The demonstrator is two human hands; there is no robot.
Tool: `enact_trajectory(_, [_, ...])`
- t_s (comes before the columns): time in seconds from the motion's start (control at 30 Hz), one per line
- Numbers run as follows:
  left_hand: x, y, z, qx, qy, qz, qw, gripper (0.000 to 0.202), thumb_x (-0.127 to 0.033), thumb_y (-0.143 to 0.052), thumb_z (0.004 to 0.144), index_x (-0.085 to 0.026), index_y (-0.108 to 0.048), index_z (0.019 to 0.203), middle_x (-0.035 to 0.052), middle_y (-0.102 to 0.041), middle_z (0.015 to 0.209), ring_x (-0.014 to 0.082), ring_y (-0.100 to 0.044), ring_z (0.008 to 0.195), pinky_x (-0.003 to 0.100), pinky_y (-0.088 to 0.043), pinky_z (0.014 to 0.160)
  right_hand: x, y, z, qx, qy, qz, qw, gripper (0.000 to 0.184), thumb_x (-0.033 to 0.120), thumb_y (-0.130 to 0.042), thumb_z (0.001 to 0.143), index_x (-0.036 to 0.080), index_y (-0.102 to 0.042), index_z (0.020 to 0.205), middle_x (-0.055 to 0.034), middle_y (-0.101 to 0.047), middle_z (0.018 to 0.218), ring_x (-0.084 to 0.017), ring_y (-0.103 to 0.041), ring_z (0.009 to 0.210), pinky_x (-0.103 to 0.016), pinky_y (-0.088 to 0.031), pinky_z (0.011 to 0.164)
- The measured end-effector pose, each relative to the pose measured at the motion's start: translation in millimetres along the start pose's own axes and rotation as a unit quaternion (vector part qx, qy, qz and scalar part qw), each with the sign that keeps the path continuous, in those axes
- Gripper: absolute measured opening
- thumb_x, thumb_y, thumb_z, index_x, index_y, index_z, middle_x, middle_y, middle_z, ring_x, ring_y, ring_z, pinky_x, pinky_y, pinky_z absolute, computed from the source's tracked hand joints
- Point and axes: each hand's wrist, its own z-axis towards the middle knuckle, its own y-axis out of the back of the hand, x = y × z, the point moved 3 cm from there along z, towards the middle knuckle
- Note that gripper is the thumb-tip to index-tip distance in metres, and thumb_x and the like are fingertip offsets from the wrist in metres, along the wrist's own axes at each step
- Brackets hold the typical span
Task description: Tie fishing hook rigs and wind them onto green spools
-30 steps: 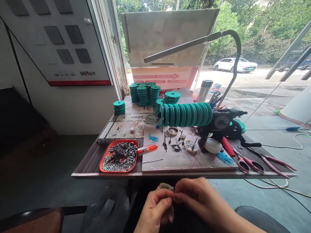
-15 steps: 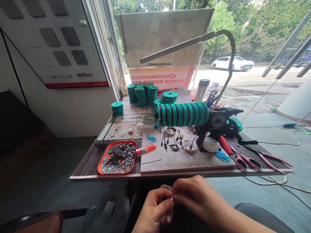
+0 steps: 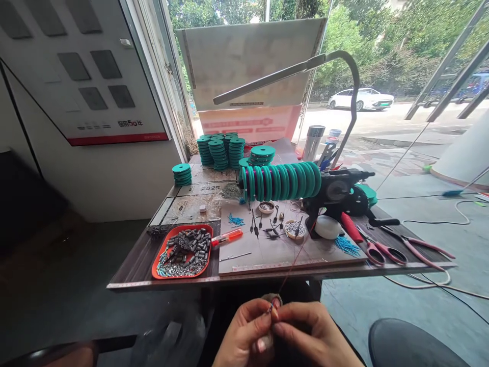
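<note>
My left hand and my right hand meet below the table's front edge, fingertips pinched together on a tiny bead-like part. A thin red line runs from that pinch up over the table toward the winder loaded with a row of teal spools. Behind my fingers sits a small greyish lump, too hidden to name. Both hands are closed.
On the table are a red tray of small metal parts, a red pen, stacks of teal spools, small dishes, pink scissors and pliers. A desk lamp arches overhead.
Both hands have dropped lower in the picture and drawn closer together, as the camera tilted up. The red line now shows taut from the pinch up to the table.
</note>
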Motion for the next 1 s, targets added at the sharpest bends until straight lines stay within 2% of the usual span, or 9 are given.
enact_trajectory(0.13, [1.8, -0.6, -0.3, -0.021, -0.018, -0.007, 1.0, 0.017, -0.022, -0.084, 0.055, -0.016, -0.074, 0.067, 0.0, -0.063, 0.068, -0.0059, -0.038, 0.038, 0.006, -0.028, 0.042, -14.3, -9.9, 1.7, -0.003, -0.048, 0.169, 0.984, 0.039, 0.048, -0.077, 0.062, 0.013, -0.071, 0.081, -0.0095, -0.068, 0.081, -0.017, -0.061, 0.067, -0.026, -0.046, 0.062])
enact_trajectory(0.23, [4.4, 1.5, 1.3, -0.036, -0.038, -0.005, 0.999, 0.019, -0.023, -0.085, 0.053, -0.016, -0.073, 0.067, -0.0002, -0.064, 0.071, -0.0056, -0.037, 0.038, 0.008, -0.028, 0.042, -14.7, -15.3, 2.5, 0.039, -0.065, 0.223, 0.972, 0.038, 0.047, -0.076, 0.064, 0.012, -0.068, 0.075, -0.0058, -0.064, 0.068, -0.013, -0.056, 0.059, -0.022, -0.041, 0.056])
enact_trajectory(0.33, [5.4, 1.6, 2.4, -0.048, -0.048, 0.001, 0.998, 0.019, -0.023, -0.085, 0.052, -0.015, -0.073, 0.065, 0.0, -0.065, 0.073, -0.0062, -0.037, 0.038, 0.008, -0.027, 0.042, -9.8, -15.0, 3.2, 0.054, -0.049, 0.192, 0.979, 0.037, 0.047, -0.072, 0.068, 0.011, -0.065, 0.07, -0.0025, -0.057, 0.059, -0.01, -0.05, 0.055, -0.02, -0.036, 0.053])
enact_trajectory(0.47, [4.5, 0.4, 3.3, -0.021, -0.041, -0.008, 0.999, 0.019, -0.023, -0.084, 0.054, -0.013, -0.073, 0.065, -0.0024, -0.057, 0.06, -0.0061, -0.038, 0.038, 0.006, -0.026, 0.041, -2.0, -9.3, 3.3, 0.029, -0.018, 0.128, 0.991, 0.031, 0.04, -0.07, 0.069, 0.011, -0.061, 0.063, 0.0016, -0.047, 0.053, -0.007, -0.037, 0.051, -0.019, -0.033, 0.052])
enact_trajectory(0.63, [3.3, 7.3, 3.8, -0.016, -0.025, -0.012, 0.999, 0.018, -0.022, -0.083, 0.055, -0.014, -0.071, 0.065, -0.0017, -0.062, 0.084, -0.0071, -0.038, 0.036, 0.007, -0.023, 0.035, 0.8, -1.5, 1.9, 0.024, -0.013, 0.023, 0.999, 0.026, 0.034, -0.059, 0.068, 0.011, -0.054, 0.057, 0.0004, -0.043, 0.054, -0.009, -0.035, 0.053, -0.02, -0.029, 0.051])
enact_trajectory(0.73, [3.7, 7.8, 3.2, -0.026, -0.017, -0.001, 1.0, 0.019, -0.023, -0.084, 0.054, -0.013, -0.071, 0.064, -0.0018, -0.06, 0.08, -0.0068, -0.037, 0.034, 0.008, -0.022, 0.033, -3.4, 5.2, 3.2, 0.022, -0.021, -0.002, 1.0, 0.022, 0.032, -0.054, 0.065, 0.013, -0.049, 0.055, 0.0021, -0.038, 0.051, -0.009, -0.031, 0.051, -0.021, -0.027, 0.05])
enact_trajectory(0.9, [3.5, 0.1, 1.0, -0.064, -0.04, -0.001, 0.997, 0.023, -0.024, -0.086, 0.05, -0.012, -0.07, 0.062, 0.0, -0.061, 0.078, -0.0074, -0.036, 0.034, 0.007, -0.019, 0.034, -5.9, 16.6, 5.1, 0.063, -0.043, -0.021, 0.997, 0.02, 0.031, -0.055, 0.067, 0.014, -0.05, 0.06, 0.0015, -0.04, 0.056, -0.01, -0.033, 0.055, -0.022, -0.028, 0.053])
enact_trajectory(1.0, [2.8, -4.4, -0.2, -0.064, -0.038, 0.002, 0.997, 0.024, -0.024, -0.086, 0.049, -0.011, -0.07, 0.061, 0.0004, -0.061, 0.073, -0.0072, -0.036, 0.034, 0.007, -0.02, 0.034, 5.7, 16.4, 3.5, 0.128, -0.015, 0.038, 0.991, 0.028, 0.04, -0.062, 0.072, 0.013, -0.054, 0.076, 0.0009, -0.044, 0.065, -0.01, -0.036, 0.061, -0.021, -0.03, 0.057])
